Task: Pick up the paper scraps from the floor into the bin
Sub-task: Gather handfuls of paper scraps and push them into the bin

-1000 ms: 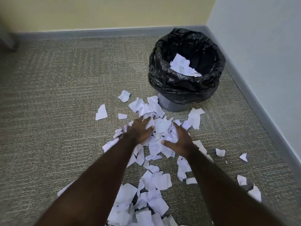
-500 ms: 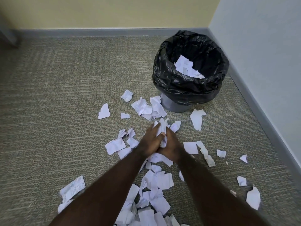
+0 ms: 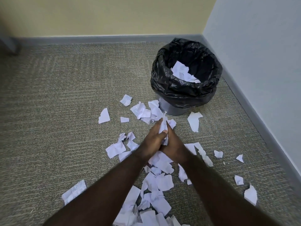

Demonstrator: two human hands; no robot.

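Observation:
Several white paper scraps (image 3: 160, 183) lie scattered on the carpet in front of me. A grey bin (image 3: 171, 109) lined with a black bag (image 3: 184, 93) stands in the room's corner, with scraps (image 3: 182, 72) inside. My left hand (image 3: 153, 139) and my right hand (image 3: 174, 144) are pressed together, just in front of the bin. Between the palms they squeeze a bunch of scraps (image 3: 164, 124), whose white edges stick out past the fingertips.
The carpet (image 3: 65, 111) runs to a yellow wall at the back and a pale wall (image 3: 260, 62) at the right, both with a grey baseboard. A printed scrap (image 3: 75, 191) lies at the lower left. A grey furniture leg (image 3: 9, 44) stands far left.
My hands were spread flat over the pile a second ago. They swept together, gathered a bunch of scraps between them, and now hold it a little nearer the bin.

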